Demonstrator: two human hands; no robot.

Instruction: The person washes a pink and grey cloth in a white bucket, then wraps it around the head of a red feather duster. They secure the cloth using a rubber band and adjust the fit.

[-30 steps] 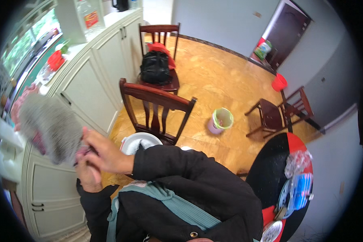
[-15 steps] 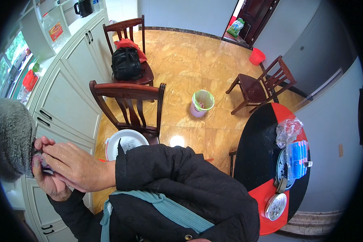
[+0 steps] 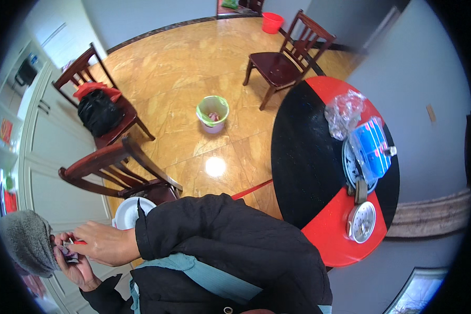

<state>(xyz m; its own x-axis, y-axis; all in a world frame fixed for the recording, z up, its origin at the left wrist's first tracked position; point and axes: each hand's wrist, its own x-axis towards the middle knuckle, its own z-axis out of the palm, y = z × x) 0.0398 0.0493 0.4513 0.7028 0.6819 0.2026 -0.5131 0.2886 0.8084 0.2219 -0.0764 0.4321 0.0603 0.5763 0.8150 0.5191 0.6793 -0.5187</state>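
Observation:
At the far left my two hands meet in front of a grey, fuzzy, towel-like roll (image 3: 26,243). My left hand (image 3: 81,273) is below, its fingers closed around a small purple and white thing (image 3: 69,253), mostly hidden by the fingers. Over it lies my right hand (image 3: 107,244), fingers bent and closed; a thin red piece (image 3: 79,242) shows at its fingertips, too small to name. Just beyond the right sleeve a white basin (image 3: 132,212) rests on the seat of a dark wooden chair (image 3: 118,170), partly covered by my arm.
At right stands a black and red oval table (image 3: 303,152) bearing a blue packet (image 3: 372,149), crumpled clear plastic (image 3: 345,112) and a round perforated metal dish (image 3: 362,222). A lined bin (image 3: 213,116) stands on the tiled floor. Farther off are another chair (image 3: 280,68) and a red bucket (image 3: 272,23).
The view has turned, so chairs, bin and table appear farther left. My hands appear lower, still together by the grey roll. The thin red piece now shows at my right fingertips.

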